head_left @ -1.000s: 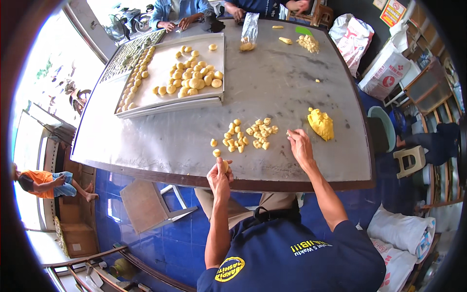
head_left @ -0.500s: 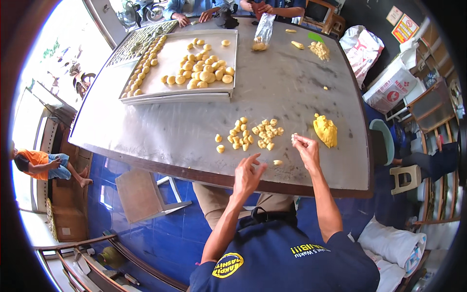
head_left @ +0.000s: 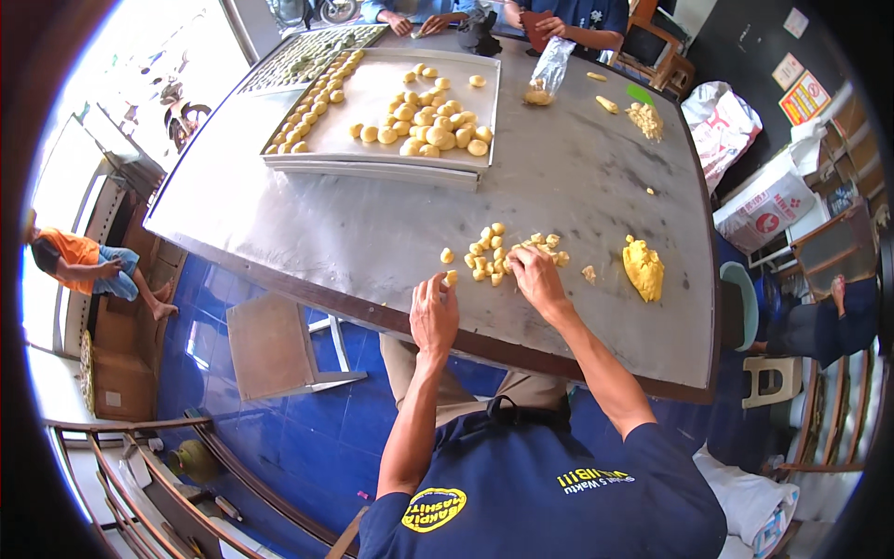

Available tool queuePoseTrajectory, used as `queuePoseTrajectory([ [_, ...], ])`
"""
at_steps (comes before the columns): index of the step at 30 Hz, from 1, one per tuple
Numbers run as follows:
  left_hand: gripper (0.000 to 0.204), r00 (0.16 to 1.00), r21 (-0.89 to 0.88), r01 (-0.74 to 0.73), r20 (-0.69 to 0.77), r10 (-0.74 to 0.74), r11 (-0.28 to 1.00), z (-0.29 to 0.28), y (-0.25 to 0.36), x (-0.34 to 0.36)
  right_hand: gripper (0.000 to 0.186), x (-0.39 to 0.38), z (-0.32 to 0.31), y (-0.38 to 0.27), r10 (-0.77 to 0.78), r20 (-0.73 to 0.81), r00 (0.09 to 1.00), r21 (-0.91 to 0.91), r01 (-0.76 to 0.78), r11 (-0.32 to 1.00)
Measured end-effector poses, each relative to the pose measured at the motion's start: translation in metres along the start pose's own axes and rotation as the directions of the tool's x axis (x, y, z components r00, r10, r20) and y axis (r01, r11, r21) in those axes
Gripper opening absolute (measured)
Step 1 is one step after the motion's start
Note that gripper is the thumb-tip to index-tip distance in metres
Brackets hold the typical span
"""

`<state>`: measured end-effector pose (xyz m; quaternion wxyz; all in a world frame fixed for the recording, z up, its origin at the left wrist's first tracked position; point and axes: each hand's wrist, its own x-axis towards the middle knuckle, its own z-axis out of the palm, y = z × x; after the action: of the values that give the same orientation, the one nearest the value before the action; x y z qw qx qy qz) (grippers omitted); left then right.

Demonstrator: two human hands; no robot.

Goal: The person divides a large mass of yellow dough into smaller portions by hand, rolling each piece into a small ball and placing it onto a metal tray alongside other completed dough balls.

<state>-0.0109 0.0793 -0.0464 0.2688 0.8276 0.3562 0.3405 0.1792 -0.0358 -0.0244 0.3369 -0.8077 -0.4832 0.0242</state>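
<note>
At the table's near edge, my left hand (head_left: 433, 312) has curled fingers around a small dough piece (head_left: 451, 278). My right hand (head_left: 538, 284) reaches into the loose clusters of pale dough pieces (head_left: 485, 244), fingertips pinched together; what they hold is hidden. A few crumbs (head_left: 589, 274) lie right of it, beside a bright yellow dough mound (head_left: 643, 270). Farther back, a metal tray (head_left: 377, 160) carries rounded dough balls (head_left: 424, 121), some in rows along its left side.
Two co-workers' hands (head_left: 400, 25) (head_left: 551, 28) are at the far edge, near a plastic bag (head_left: 549, 70) and crumbled dough (head_left: 645, 119). A seated person (head_left: 74, 253) is at left. A board (head_left: 268, 347), a stool (head_left: 768, 382) and sacks (head_left: 754, 503) surround the steel table (head_left: 214, 233).
My right hand has moved left from beside the yellow mound into the dough pieces. My left hand, spread half a second ago, has moved left and its fingers have curled in.
</note>
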Motion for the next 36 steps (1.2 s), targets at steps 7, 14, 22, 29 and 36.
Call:
queuePoseTrajectory([
  [7,0.025,0.999,0.007,-0.005,-0.04,0.005,1.0,-0.002,-0.002,0.0,0.015,0.001,0.001,-0.018,-0.082,-0.02,0.996,-0.043,0.081,0.996],
  [14,0.024,0.999,-0.022,0.011,-0.03,-0.012,1.0,-0.002,-0.001,0.003,0.012,-0.005,0.006,-0.012,-0.161,0.056,0.985,-0.064,0.164,0.984],
  [22,0.025,0.998,-0.033,0.045,0.051,-0.043,0.998,-0.011,0.003,0.002,0.014,0.024,0.008,-0.011,-0.08,0.188,0.979,-0.099,0.1,0.99],
  [29,0.024,0.999,-0.047,-0.012,0.031,0.013,0.999,-0.007,0.008,0.002,0.006,0.043,0.014,0.009,-0.05,0.103,0.993,-0.112,0.062,0.992],
  [36,0.024,0.995,-0.099,0.098,0.039,-0.095,0.99,-0.013,0.007,0.002,0.014,0.042,-0.009,-0.031,0.182,-0.003,0.983,-0.011,-0.182,0.983],
])
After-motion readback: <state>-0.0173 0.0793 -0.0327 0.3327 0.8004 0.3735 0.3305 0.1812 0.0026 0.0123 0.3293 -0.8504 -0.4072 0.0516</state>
